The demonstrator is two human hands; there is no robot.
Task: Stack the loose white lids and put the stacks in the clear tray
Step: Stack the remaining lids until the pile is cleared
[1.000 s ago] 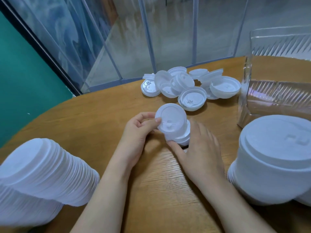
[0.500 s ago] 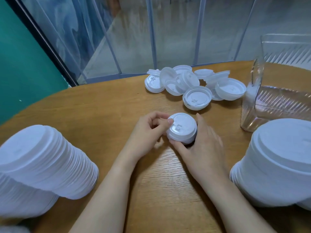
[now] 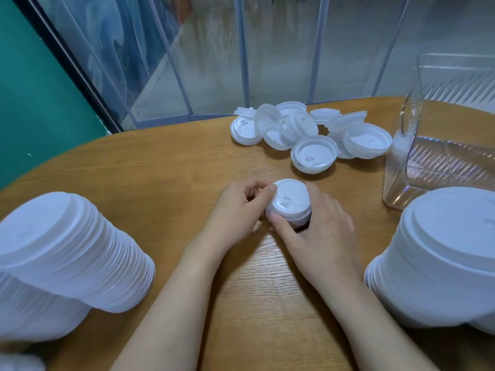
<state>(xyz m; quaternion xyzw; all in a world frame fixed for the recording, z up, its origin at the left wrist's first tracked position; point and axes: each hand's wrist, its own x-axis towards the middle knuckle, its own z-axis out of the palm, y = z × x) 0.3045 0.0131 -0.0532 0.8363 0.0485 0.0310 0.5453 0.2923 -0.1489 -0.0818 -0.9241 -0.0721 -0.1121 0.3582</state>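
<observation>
A short stack of white lids sits on the wooden table in the middle of the view. My left hand pinches its left edge with curled fingers. My right hand wraps round its right side, thumb against the front. A pile of several loose white lids lies behind the stack. The clear tray stands at the right and looks to hold nothing.
A tall leaning stack of white lids fills the near left. Another big stack of lids stands at the near right, just in front of the tray. Glass panels and a green wall lie beyond the table's far edge.
The top lid, tilted up a second ago, now sits flat on the small stack. Both hands stay closed round the stack.
</observation>
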